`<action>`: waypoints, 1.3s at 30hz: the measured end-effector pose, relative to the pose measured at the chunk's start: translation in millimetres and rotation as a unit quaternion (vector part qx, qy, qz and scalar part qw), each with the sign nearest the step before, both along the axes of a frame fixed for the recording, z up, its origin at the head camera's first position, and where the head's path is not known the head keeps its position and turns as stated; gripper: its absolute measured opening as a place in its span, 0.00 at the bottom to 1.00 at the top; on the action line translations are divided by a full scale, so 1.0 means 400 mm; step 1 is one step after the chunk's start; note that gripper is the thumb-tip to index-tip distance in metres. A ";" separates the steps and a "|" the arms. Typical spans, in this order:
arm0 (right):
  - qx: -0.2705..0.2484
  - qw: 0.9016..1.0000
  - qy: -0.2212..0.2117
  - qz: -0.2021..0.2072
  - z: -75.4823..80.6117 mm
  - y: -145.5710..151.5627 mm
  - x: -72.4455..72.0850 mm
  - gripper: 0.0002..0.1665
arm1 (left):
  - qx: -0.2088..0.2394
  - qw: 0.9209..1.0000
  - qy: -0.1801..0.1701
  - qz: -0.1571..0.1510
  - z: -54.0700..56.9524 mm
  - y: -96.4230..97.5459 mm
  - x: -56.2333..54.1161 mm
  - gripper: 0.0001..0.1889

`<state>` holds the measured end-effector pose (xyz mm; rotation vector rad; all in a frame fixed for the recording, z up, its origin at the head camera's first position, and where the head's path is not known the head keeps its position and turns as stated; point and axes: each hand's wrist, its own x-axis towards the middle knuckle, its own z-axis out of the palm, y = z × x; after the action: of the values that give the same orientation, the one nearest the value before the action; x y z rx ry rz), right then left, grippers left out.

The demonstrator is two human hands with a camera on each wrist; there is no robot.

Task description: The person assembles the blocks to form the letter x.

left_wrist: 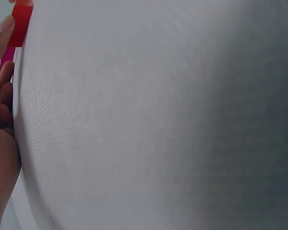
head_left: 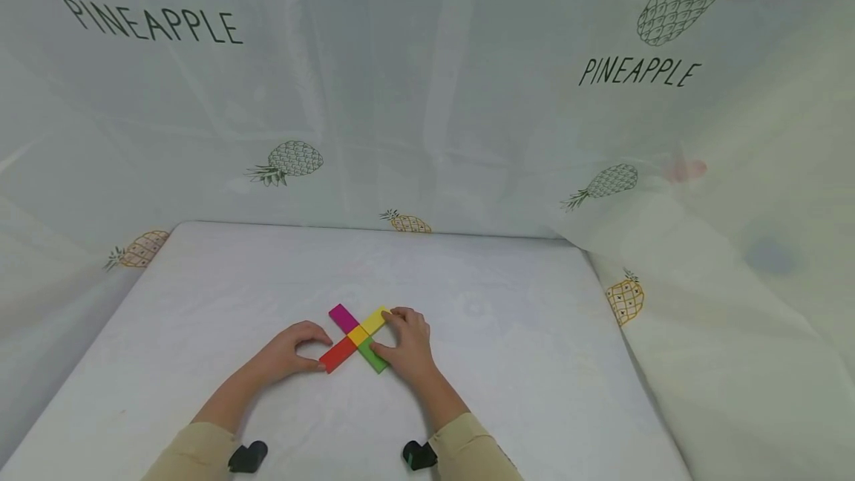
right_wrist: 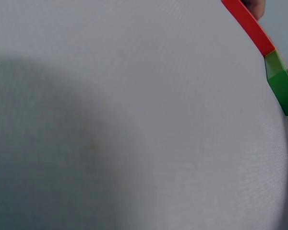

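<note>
Five coloured blocks lie end to end as a cross on the white table (head_left: 508, 340). A small orange-yellow block (head_left: 358, 335) sits at the centre, with a magenta block (head_left: 344, 318), a yellow block (head_left: 378, 319), a green block (head_left: 375, 357) and a red block (head_left: 338, 354) as arms. My left hand (head_left: 292, 351) holds the red block's outer end between thumb and fingertips; its thumb shows on the red block (left_wrist: 21, 26) in the left wrist view. My right hand (head_left: 409, 344) grips across two arms, fingers at the yellow block's outer end, thumb on the green block (right_wrist: 282, 86).
A pale curtain (head_left: 427, 95) printed with pineapples hangs behind and beside the table. Black heart-shaped pieces (head_left: 248, 457) show by both sleeve cuffs. The table's back edge runs behind the blocks.
</note>
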<state>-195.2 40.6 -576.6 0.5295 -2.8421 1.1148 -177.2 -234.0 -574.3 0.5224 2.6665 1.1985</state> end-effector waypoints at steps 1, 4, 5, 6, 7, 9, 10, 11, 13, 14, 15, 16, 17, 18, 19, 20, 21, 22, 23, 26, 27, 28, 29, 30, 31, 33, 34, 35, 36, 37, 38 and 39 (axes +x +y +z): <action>0.000 1.000 0.003 -0.001 0.000 0.000 0.000 0.35 | 0.001 1.000 0.000 -0.001 0.001 0.000 0.000 0.18; -0.002 1.000 0.007 -0.003 0.000 -0.001 0.001 0.35 | 0.010 1.000 0.000 -0.008 0.003 -0.001 0.000 0.16; -0.004 1.000 0.007 -0.004 0.001 -0.001 0.002 0.35 | 0.013 1.000 0.001 -0.010 0.004 -0.001 0.000 0.16; -0.005 1.000 0.007 -0.004 0.001 -0.002 0.002 0.35 | 0.015 1.000 0.000 -0.011 0.004 -0.001 0.000 0.15; -0.006 1.000 0.008 -0.004 0.000 -0.002 0.002 0.35 | 0.016 1.000 0.000 -0.011 0.005 -0.001 0.001 0.15; -0.007 1.000 0.008 -0.004 0.001 -0.002 0.003 0.35 | 0.018 1.000 0.001 -0.011 0.006 0.000 0.003 0.15; -0.006 1.000 0.009 -0.004 0.001 -0.003 0.003 0.35 | 0.017 1.000 0.002 -0.011 0.006 0.001 0.003 0.14; -0.003 1.000 0.010 -0.004 0.001 -0.002 0.003 0.35 | 0.016 1.000 0.003 -0.010 0.006 0.002 0.004 0.14; 0.003 1.000 0.009 -0.004 0.002 -0.002 0.004 0.35 | 0.013 1.000 0.005 -0.008 0.006 0.002 0.005 0.14; 0.005 1.000 0.008 -0.004 0.003 -0.002 0.004 0.35 | 0.011 1.000 0.007 -0.009 0.006 0.002 0.005 0.14; 0.009 1.000 0.007 -0.004 0.003 -0.002 0.004 0.35 | 0.010 1.000 0.008 -0.009 0.006 0.002 0.006 0.14; 0.012 1.000 0.007 -0.004 0.003 -0.003 0.004 0.35 | 0.010 1.000 0.009 -0.009 0.006 0.002 0.006 0.14; 0.015 1.000 0.005 -0.005 0.003 -0.002 0.005 0.35 | 0.011 1.000 0.009 -0.010 0.006 0.002 0.006 0.14; 0.016 1.000 0.003 -0.005 0.004 -0.003 0.005 0.35 | 0.012 1.000 0.009 -0.011 0.007 0.002 0.007 0.13; 0.016 1.000 0.006 -0.005 0.005 -0.003 0.006 0.35 | 0.014 1.000 0.009 -0.012 0.008 0.002 0.007 0.13; 0.017 1.000 0.007 -0.005 0.005 -0.003 0.006 0.35 | 0.014 1.000 0.009 -0.013 0.008 0.002 0.007 0.13; 0.017 1.000 0.009 -0.005 0.005 -0.003 0.007 0.35 | 0.015 1.000 0.009 -0.014 0.008 0.002 0.007 0.13; 0.018 1.000 0.010 -0.004 0.006 -0.003 0.007 0.35 | 0.016 1.000 0.008 -0.014 0.008 0.002 0.007 0.13; 0.019 1.000 0.012 -0.004 0.005 -0.003 0.008 0.35 | 0.015 1.000 0.008 -0.014 0.007 0.003 0.007 0.13; 0.020 1.000 0.013 -0.003 0.003 -0.004 0.012 0.34 | 0.009 1.000 0.006 -0.012 0.006 0.002 0.010 0.13; 0.020 1.000 0.014 -0.002 0.002 -0.004 0.013 0.34 | 0.008 1.000 0.006 -0.012 0.005 0.002 0.011 0.13; 0.020 1.000 0.014 -0.002 0.001 -0.004 0.013 0.34 | 0.007 1.000 0.005 -0.011 0.005 0.002 0.011 0.13; 0.019 1.000 0.014 -0.002 0.000 -0.005 0.013 0.34 | 0.006 1.000 0.005 -0.010 0.005 0.002 0.011 0.14; 0.017 1.000 0.016 -0.001 0.000 -0.005 0.013 0.34 | 0.005 1.000 0.006 -0.010 0.005 0.001 0.011 0.14; 0.015 1.000 0.017 -0.001 -0.001 -0.006 0.012 0.34 | 0.006 1.000 0.005 -0.010 0.005 0.000 0.010 0.14; 0.013 1.000 0.019 0.001 -0.002 -0.007 0.009 0.34 | 0.007 1.000 0.005 -0.009 0.004 -0.002 0.008 0.14; 0.013 1.000 0.020 0.001 -0.003 -0.007 0.007 0.34 | 0.007 1.000 0.004 -0.009 0.003 -0.002 0.006 0.14; 0.014 1.000 0.021 0.002 -0.004 -0.007 0.005 0.34 | 0.008 1.000 0.003 -0.010 0.002 -0.003 0.004 0.14; 0.015 1.000 0.023 0.002 -0.006 -0.007 0.003 0.34 | 0.008 1.000 0.001 -0.011 0.001 -0.003 0.001 0.14; 0.016 1.000 0.023 0.002 -0.008 -0.007 0.000 0.34 | 0.007 1.000 -0.003 -0.011 0.000 -0.003 -0.001 0.15; 0.017 1.000 0.022 0.002 -0.010 -0.007 -0.002 0.35 | 0.005 1.000 -0.007 -0.011 -0.001 -0.003 -0.004 0.15; 0.019 1.000 0.019 0.002 -0.012 -0.008 -0.004 0.35 | 0.003 1.000 -0.014 -0.010 -0.001 -0.003 -0.005 0.16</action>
<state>-196.9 37.5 -581.4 0.5528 -2.8361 1.0421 -179.3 -235.1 -574.9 0.5292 2.6285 1.2007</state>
